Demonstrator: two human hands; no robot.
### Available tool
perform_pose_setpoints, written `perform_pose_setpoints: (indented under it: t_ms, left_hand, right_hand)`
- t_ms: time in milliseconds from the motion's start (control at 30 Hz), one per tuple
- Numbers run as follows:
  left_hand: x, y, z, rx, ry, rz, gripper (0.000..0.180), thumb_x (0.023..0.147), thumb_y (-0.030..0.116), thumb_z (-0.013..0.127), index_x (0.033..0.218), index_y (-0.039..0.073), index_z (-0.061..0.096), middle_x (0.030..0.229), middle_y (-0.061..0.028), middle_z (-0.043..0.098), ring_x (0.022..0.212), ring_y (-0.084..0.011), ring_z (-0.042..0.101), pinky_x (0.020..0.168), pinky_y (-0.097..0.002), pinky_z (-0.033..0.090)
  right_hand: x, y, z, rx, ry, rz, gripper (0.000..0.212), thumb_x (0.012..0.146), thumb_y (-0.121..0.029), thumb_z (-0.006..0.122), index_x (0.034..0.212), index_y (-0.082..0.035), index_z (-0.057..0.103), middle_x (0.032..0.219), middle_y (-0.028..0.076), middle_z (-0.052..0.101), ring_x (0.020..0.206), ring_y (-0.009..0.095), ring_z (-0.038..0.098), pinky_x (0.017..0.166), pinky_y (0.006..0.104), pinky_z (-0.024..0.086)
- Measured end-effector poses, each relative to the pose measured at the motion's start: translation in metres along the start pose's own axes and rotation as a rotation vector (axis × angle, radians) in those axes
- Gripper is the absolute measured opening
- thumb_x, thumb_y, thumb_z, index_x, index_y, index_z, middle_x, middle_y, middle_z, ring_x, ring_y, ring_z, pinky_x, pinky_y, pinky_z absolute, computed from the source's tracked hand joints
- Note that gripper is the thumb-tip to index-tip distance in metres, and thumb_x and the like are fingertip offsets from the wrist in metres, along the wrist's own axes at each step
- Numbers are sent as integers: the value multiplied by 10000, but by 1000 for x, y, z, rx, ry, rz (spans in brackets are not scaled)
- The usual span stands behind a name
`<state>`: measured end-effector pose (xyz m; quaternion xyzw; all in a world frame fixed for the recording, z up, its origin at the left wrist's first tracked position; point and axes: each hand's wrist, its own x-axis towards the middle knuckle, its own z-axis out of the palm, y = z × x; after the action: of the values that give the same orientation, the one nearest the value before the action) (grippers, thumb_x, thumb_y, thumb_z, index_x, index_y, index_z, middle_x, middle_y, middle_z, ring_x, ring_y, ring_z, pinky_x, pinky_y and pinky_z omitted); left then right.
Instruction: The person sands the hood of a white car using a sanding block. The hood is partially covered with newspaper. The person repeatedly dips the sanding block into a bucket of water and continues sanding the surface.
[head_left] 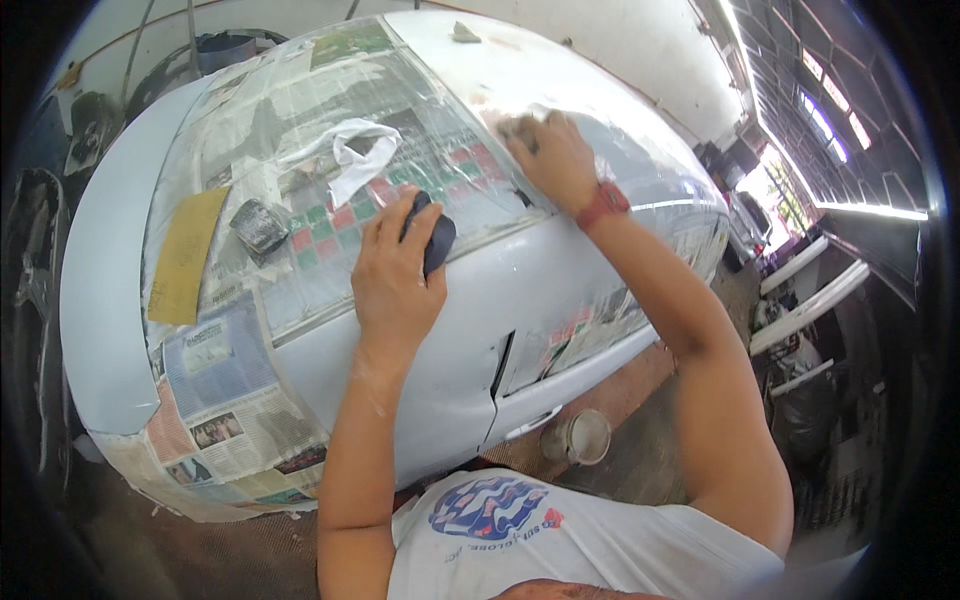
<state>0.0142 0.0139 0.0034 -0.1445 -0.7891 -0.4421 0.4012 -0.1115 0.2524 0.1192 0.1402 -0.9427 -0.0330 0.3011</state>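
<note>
My left hand point(395, 280) is closed round a dark, rounded sanding block point(438, 248) above the papered windscreen's edge. Farther right, my right hand point(557, 160), with a red watch point(603, 205) at the wrist, presses bent fingers on the pale car roof point(500, 60). Something greyish shows under those fingertips, but its kind is unclear. Taped newspaper and plastic sheeting point(330, 90) cover the windscreen. On it lie a crumpled white cloth point(365, 165), a yellow-brown sheet of sandpaper point(186, 255) and a dusty dark block point(258, 228).
A small grey scrap point(465, 33) sits on the roof's far side. Below the car door, a round tub point(588, 438) stands on the floor. White bars point(812, 305) and dark clutter line the right side; dark car parts point(40, 300) stand at the left.
</note>
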Motion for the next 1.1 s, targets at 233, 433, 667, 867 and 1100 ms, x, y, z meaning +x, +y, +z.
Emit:
perform_pose_setpoints:
  t_ms: [233, 433, 667, 867, 1100]
  left_hand:
    - [2, 2, 4, -19, -11, -4, 542, 814, -18, 735, 1331, 144, 717, 1477, -118, 645, 1305, -393, 624, 1075, -486, 546]
    - [3, -5, 1, 7, -6, -12, 541, 807, -19, 740, 1325, 136, 721, 1478, -116, 639, 1316, -389, 619, 1076, -481, 550]
    - [8, 4, 5, 1, -36, -7, 537, 804, -27, 737, 1319, 126, 729, 1451, -129, 654, 1298, -391, 629, 1062, -482, 556]
    - [12, -1, 6, 32, -26, -5, 524, 810, -27, 738, 1315, 114, 727, 1426, -138, 668, 1274, -406, 640, 1050, -491, 559]
    - [5, -4, 3, 28, -17, 6, 519, 811, -14, 751, 1312, 121, 725, 1422, -134, 675, 1254, -409, 648, 1039, -490, 561]
  right_hand:
    - [47, 29, 7, -66, 8, 115, 363, 1001, -449, 650, 1169, -157, 784, 1206, 203, 699, 1214, 394, 651, 952, 514, 576]
    - [20, -6, 6, 12, -30, -69, 322, 1000, -395, 677, 1207, -176, 793, 1151, 162, 711, 1169, 352, 662, 950, 498, 565]
    - [115, 17, 56, -95, -3, 147, 301, 993, -406, 681, 1180, -200, 795, 1182, 154, 700, 1186, 371, 662, 969, 524, 575]
    - [113, -7, 64, -34, -35, -39, 326, 1008, -418, 647, 1222, -221, 792, 1236, 170, 711, 1239, 374, 645, 994, 541, 566]
    - [115, -22, 56, -55, -131, -42, 334, 1008, -405, 635, 1255, -238, 787, 1262, 166, 710, 1251, 364, 646, 1013, 518, 568]
